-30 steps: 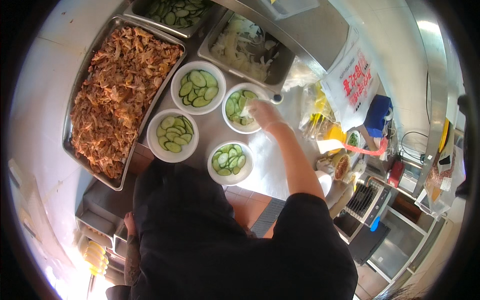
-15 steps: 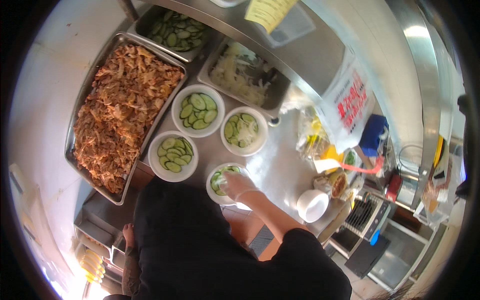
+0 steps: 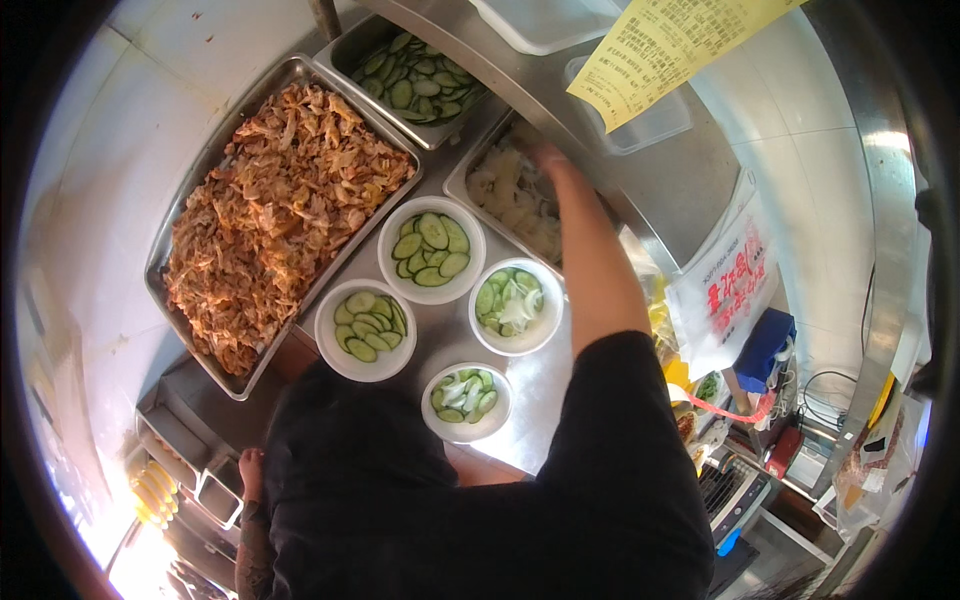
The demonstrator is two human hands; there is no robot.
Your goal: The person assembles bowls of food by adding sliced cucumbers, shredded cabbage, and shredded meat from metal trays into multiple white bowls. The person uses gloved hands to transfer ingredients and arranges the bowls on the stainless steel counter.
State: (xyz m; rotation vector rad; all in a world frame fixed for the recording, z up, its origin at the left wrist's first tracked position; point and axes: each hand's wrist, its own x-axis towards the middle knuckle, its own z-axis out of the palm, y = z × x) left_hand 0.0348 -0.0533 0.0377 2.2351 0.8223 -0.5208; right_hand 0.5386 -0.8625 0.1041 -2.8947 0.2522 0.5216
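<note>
My right hand reaches into a steel tray of sliced white onion; its fingers are lost in shadow among the slices, under the shelf edge. Four white bowls of cucumber slices stand below it. Onion lies on the cucumber in the right bowl and the nearest bowl. Only cucumber shows in the upper bowl and the left bowl. Low at the left, beside my dark clothing, my left hand hangs away from the bowls, small and with unclear fingers.
A large steel tray of shredded cooked meat fills the left side. Behind it stands a pan of cucumber slices. A steel shelf overhangs the onion tray, with a yellow paper slip and clear plastic containers near it. A printed white bag hangs right.
My right hand has left the nearest bowl and moved up into the onion tray. White onion now shows on that bowl's cucumber. The whole view has shifted.
</note>
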